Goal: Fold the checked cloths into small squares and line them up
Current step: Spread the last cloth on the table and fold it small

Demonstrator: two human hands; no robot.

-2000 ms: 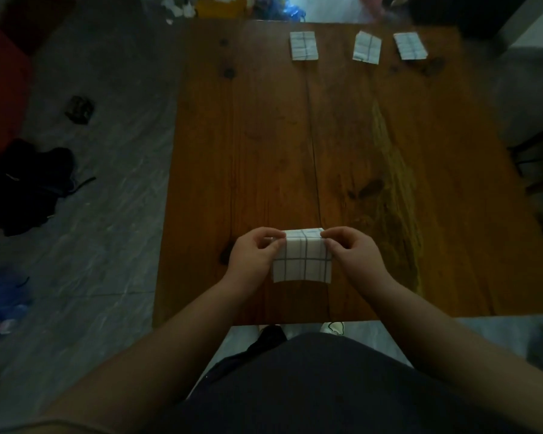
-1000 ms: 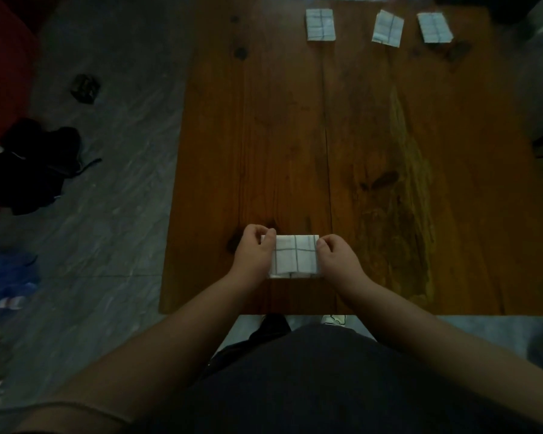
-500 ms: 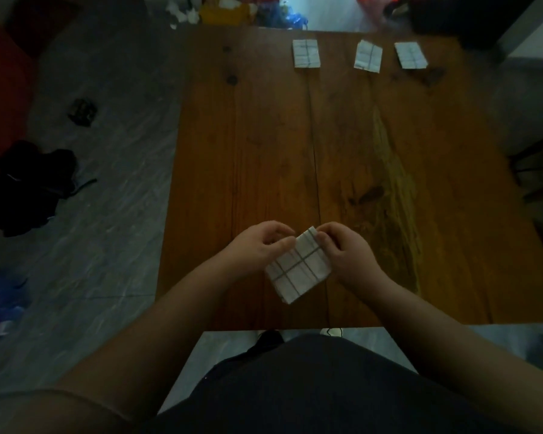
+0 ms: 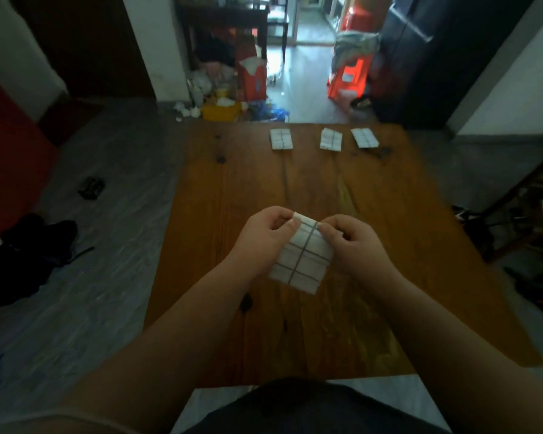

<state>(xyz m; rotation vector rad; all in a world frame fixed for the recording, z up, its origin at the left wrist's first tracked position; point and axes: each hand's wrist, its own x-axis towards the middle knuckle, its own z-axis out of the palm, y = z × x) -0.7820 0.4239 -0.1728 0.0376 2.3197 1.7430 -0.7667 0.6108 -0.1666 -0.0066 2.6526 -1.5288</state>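
One cloth (image 4: 302, 262) hangs from left hand (image 4: 262, 238), right hand (image 4: 356, 244)

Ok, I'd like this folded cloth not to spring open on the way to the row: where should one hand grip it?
Probably mid top edge of the folded cloth, from above, thumb and fingers on opposite faces: left hand and right hand pinch its top corners, and the lower part hangs free.
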